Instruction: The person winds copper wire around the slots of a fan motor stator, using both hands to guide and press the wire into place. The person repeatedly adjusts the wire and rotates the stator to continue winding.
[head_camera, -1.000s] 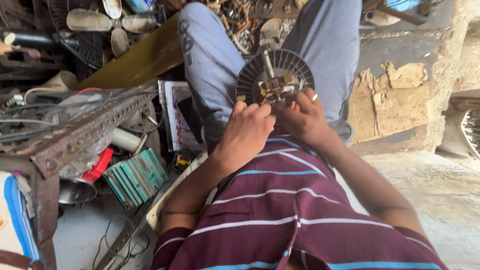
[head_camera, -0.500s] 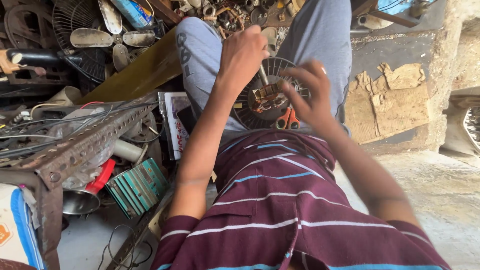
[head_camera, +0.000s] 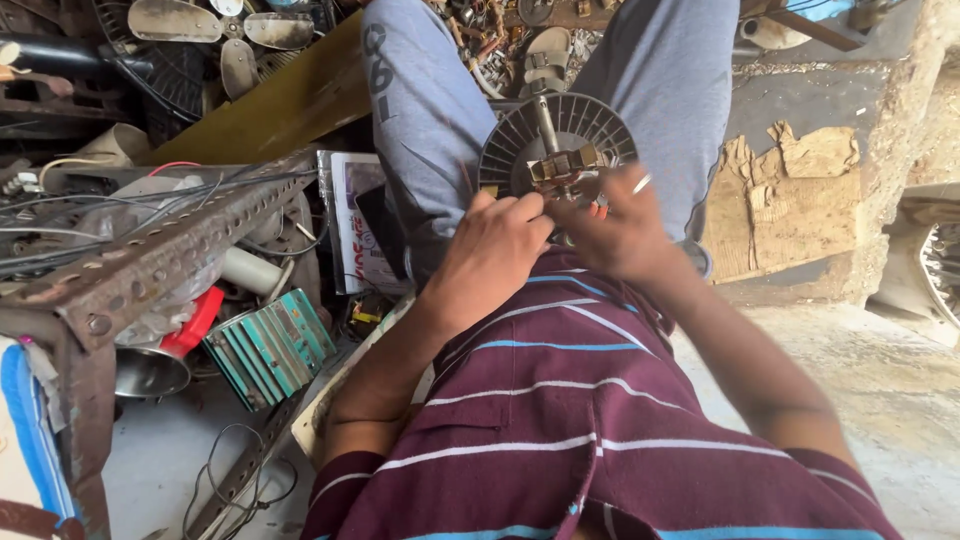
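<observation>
Both hands (head_camera: 560, 235) grip a finned motor disc (head_camera: 557, 150) on the lap.

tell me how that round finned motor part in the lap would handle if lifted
The round finned motor part looks rigid and probably heavy for its size, given the metal core and shaft. Its thin fins may chip. Being round, it could roll if set on edge.

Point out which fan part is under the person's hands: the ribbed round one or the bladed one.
The ribbed round fan motor on the lap, under both hands. The pale-bladed fan lies apart, top left among scrap.
</observation>
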